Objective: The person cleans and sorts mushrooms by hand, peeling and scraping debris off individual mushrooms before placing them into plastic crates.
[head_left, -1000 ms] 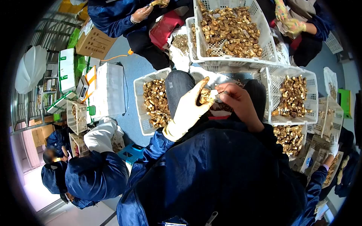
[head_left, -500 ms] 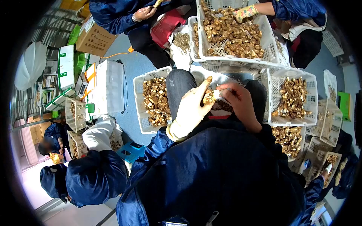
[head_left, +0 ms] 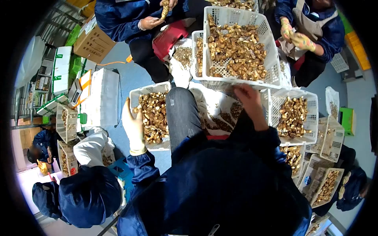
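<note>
My left hand (head_left: 134, 126), in a pale glove, is over the left edge of a white basket (head_left: 165, 146) of brown mushroom-like pieces (head_left: 154, 114). Its thumb and fingers are apart, and nothing shows between them. My bare right hand (head_left: 249, 96) is at the front edge of the big central basket (head_left: 276, 74), its fingers bent. Whatever it may hold is too small or hidden to make out. Between my knees lies a white sheet (head_left: 204, 104) with dark scraps (head_left: 225, 120) on it.
Across from me sit two people, one with a gloved hand (head_left: 149, 23), the other with patterned gloves (head_left: 302, 41). More filled baskets (head_left: 315, 135) stand at the right. A white box (head_left: 103, 98), a carton (head_left: 94, 44) and a person in blue (head_left: 90, 196) are at the left.
My hands have parted: the left moved left to the basket, the right up towards the central basket. The pale piece between them is no longer seen there. The view has shifted.
</note>
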The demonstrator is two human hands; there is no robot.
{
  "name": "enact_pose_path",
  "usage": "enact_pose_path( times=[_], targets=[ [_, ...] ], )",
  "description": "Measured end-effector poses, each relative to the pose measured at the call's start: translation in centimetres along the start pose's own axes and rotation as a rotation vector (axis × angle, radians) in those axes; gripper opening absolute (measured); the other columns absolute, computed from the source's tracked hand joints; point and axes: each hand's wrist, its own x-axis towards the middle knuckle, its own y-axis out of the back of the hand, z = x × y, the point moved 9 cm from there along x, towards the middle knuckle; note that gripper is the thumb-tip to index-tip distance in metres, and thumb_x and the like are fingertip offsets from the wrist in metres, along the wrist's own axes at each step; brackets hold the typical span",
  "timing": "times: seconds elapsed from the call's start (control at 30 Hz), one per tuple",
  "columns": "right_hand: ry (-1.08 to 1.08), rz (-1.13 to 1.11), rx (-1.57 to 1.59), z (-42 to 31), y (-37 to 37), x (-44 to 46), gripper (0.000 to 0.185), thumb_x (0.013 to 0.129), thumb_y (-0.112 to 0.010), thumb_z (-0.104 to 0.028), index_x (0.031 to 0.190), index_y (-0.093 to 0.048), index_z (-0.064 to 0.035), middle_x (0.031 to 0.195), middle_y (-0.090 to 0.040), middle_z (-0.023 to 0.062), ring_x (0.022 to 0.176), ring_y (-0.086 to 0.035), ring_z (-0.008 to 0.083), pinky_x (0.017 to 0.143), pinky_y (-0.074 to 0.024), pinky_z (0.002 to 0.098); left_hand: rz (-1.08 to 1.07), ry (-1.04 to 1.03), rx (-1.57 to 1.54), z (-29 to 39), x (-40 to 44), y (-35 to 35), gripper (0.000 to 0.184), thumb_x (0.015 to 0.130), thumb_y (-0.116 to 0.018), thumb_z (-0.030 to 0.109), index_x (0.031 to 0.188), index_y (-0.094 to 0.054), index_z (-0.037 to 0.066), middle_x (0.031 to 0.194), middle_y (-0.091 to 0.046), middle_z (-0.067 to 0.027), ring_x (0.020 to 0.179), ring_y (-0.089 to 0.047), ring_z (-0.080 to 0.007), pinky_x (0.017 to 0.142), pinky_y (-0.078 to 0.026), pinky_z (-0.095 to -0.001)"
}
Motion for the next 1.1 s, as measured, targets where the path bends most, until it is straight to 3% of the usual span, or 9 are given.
enact_pose_path(
  times=[0.07,0.13,0.27,0.4,0.63,0.83,0.97,1.07,1.1],
  targets=[
    [0.173,0.005,0.375,0.5,1.4,4.2,0.019,0.086,-0.061,-0.014,0.076,-0.058,0.0008,0.066,-0.054,-0.0004,0.062,-0.048,0.0098,0.058,-0.0403,0.0258,-0.018,0.020,-0.059,-0.3,-0.4,-0.5,0.051,0.082,-0.061,0.001,0.130,-0.046,-0.001,0.130,-0.051,-0.0182,0.123,-0.047,-0.0273,0.104,-0.034,-0.0343],
    [0.010,0.122,-0.340,2.5,4.9,7.9,0.024,0.084,-0.063,-0.018,0.069,-0.053,-0.0025,0.059,-0.051,0.0026,0.058,-0.045,0.0120,0.056,-0.0386,0.0294,-0.042,0.037,-0.120,-0.7,-0.6,-1.4,0.050,0.082,-0.061,0.001,0.130,-0.046,-0.001,0.130,-0.051,-0.0181,0.123,-0.047,-0.0269,0.104,-0.034,-0.0340],
    [0.023,0.102,-0.491,7.3,6.5,13.9,0.024,0.083,-0.064,-0.020,0.068,-0.054,-0.0040,0.056,-0.049,0.0061,0.055,-0.044,0.0143,0.055,-0.0398,0.0328,-0.006,0.024,-0.170,-1.1,-0.9,-2.7,0.046,0.081,-0.064,0.006,0.124,-0.051,-0.001,0.120,-0.057,-0.0185,0.110,-0.055,-0.0299,0.097,-0.041,-0.0342],
    [0.022,-0.189,-0.683,7.5,1.4,17.1,0.021,0.081,-0.065,-0.020,0.071,-0.056,-0.0035,0.060,-0.053,0.0105,0.059,-0.051,0.0181,0.062,-0.0440,0.0357,-0.111,0.122,-0.228,-1.0,-0.9,-4.5,0.046,0.082,-0.063,0.006,0.125,-0.050,-0.001,0.121,-0.056,-0.0183,0.114,-0.053,-0.0289,0.099,-0.039,-0.0343],
    [0.265,-0.623,-0.748,13.7,-11.1,23.5,0.030,0.075,-0.064,-0.019,0.064,-0.043,-0.0022,0.055,-0.039,0.0127,0.052,-0.036,0.0197,0.051,-0.0343,0.0366,-0.131,0.133,-0.274,-0.5,0.0,-4.6,0.048,0.082,-0.063,0.005,0.127,-0.049,0.001,0.123,-0.056,-0.0181,0.115,-0.053,-0.0294,0.100,-0.038,-0.0354],
    [-0.100,-0.570,-0.951,16.7,-12.0,25.1,0.025,0.080,-0.067,-0.021,0.067,-0.058,-0.0017,0.059,-0.056,0.0100,0.053,-0.056,0.0215,0.054,-0.0458,0.0386,-0.143,0.231,-0.297,-5.5,-0.6,-4.9,0.048,0.084,-0.061,0.003,0.129,-0.047,-0.002,0.125,-0.055,-0.0160,0.117,-0.051,-0.0241,0.101,-0.037,-0.0324],
    [-0.069,-0.366,-0.918,18.0,-11.6,25.2,0.028,0.070,-0.072,-0.028,0.073,-0.066,-0.0005,0.075,-0.065,0.0192,0.075,-0.062,0.0364,0.071,-0.0489,0.0428,-0.135,0.239,-0.288,-5.9,-0.3,-5.3,0.045,0.084,-0.061,0.004,0.127,-0.049,-0.003,0.123,-0.056,-0.0171,0.116,-0.052,-0.0251,0.100,-0.039,-0.0328],
    [0.056,-0.300,-0.907,17.2,-11.7,24.6,0.023,0.070,-0.071,-0.022,0.070,-0.064,-0.0004,0.067,-0.064,0.0169,0.063,-0.063,0.0311,0.063,-0.0497,0.0401,-0.110,0.213,-0.290,-5.3,-0.1,-5.6,0.043,0.083,-0.062,0.006,0.124,-0.051,0.000,0.121,-0.057,-0.0182,0.114,-0.054,-0.0291,0.098,-0.040,-0.0347],
    [-0.233,-0.354,-0.599,18.6,-11.1,24.1,0.018,0.071,-0.069,-0.017,0.069,-0.062,-0.0002,0.057,-0.060,0.0123,0.050,-0.060,0.0228,0.053,-0.0484,0.0353,-0.111,0.212,-0.276,-4.8,-0.1,-5.4,0.042,0.083,-0.062,0.007,0.124,-0.051,0.000,0.121,-0.057,-0.0182,0.114,-0.054,-0.0291,0.099,-0.040,-0.0347]
  ],
)
